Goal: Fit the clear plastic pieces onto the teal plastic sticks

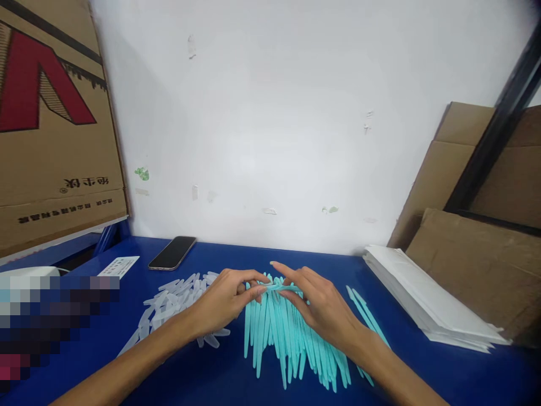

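Observation:
Both hands meet over a pile of slim turquoise plastic sticks [279, 332], shaped like eyebrow razors. My left hand [234, 290] is closed in a pinch on a small translucent cap [267, 283], mostly hidden by the fingertips. In the thumb and fingers of my right hand [321, 296] is one turquoise stick [288, 288], held roughly level, its left end at the left fingertips. The index finger of that hand is stretched out. Beside my left forearm lies a heap of translucent caps [175, 299], partly covered by the arm.
A few separate turquoise sticks [367, 310] lie right of the pile. White paper sheets or envelopes [435, 299] are stacked at the right, by cardboard [482, 265]. A phone [173, 252] and a printed card [120, 266] rest at the back left, near a large carton [54, 158].

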Action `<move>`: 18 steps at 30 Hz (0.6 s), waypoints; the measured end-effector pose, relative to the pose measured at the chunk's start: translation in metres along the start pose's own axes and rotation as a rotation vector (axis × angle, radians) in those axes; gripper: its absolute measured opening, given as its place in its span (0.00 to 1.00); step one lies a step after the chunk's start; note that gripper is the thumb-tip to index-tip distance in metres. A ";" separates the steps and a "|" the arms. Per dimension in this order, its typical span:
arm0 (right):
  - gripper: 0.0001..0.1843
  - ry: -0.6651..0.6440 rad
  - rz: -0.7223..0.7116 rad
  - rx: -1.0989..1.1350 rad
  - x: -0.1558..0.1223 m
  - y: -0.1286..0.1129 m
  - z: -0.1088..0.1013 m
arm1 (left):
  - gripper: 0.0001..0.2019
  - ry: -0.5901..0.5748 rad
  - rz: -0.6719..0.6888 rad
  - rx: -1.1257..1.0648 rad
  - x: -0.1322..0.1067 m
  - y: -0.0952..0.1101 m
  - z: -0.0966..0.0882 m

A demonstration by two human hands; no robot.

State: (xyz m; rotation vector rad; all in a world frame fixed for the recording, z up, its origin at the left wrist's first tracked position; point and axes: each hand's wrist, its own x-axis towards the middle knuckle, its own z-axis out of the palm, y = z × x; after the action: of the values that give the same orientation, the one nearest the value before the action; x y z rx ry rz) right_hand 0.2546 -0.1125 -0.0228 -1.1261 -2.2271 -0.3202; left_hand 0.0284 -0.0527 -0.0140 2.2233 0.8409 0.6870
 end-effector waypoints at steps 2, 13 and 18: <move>0.28 0.001 0.008 0.003 -0.001 -0.001 0.000 | 0.20 0.005 0.025 0.072 0.000 -0.001 0.000; 0.23 0.007 0.002 0.069 -0.002 -0.005 0.003 | 0.20 -0.033 0.055 0.083 -0.005 0.008 0.006; 0.22 -0.022 0.024 0.116 -0.001 -0.009 0.001 | 0.22 -0.024 0.086 0.080 -0.006 0.005 0.010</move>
State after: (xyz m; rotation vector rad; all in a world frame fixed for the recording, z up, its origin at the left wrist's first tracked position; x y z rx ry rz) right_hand 0.2476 -0.1177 -0.0238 -1.0988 -2.2186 -0.1673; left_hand 0.0324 -0.0636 -0.0182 2.3469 0.7767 0.6759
